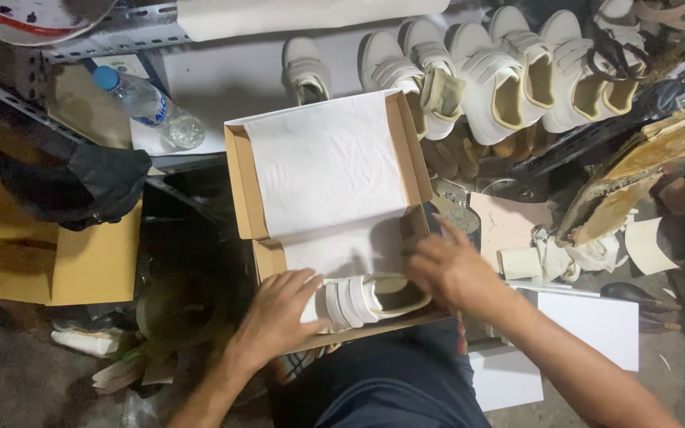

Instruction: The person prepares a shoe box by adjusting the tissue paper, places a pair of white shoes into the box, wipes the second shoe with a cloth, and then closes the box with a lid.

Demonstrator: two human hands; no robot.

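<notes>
Head view looks down at a cardboard shoe box (pixel 247 198) resting open on the person's lap; its lid stands up at the far side, lined with white tissue paper (pixel 323 162); a white shoe (pixel 366 299) with two wide straps lies on its side in the near part of the box, toe end toward the left hand; the left hand (pixel 279 313) lies flat on the toe end, fingers (pixel 299 281) spread a little and bent over the shoe, pressing on it rather than gripping round it; the right hand (pixel 449 269) sits at the heel end and the right wall of the box, fingers loosely open and stretched out, touching the shoe's rim – I cannot tell if they pinch it.

Beyond the box, a row of more white strap shoes (pixel 501 79) stands on a shelf; a clear plastic water bottle (pixel 148 107) with a blue cap lies to the left of the lid; a black cloth (pixel 89 186) hangs over a yellow-brown cardboard sheet (pixel 89 265) on the left; flat white box parts (pixel 588 325) lie on the floor to the right, near scraps of paper – all well apart from the hands.
</notes>
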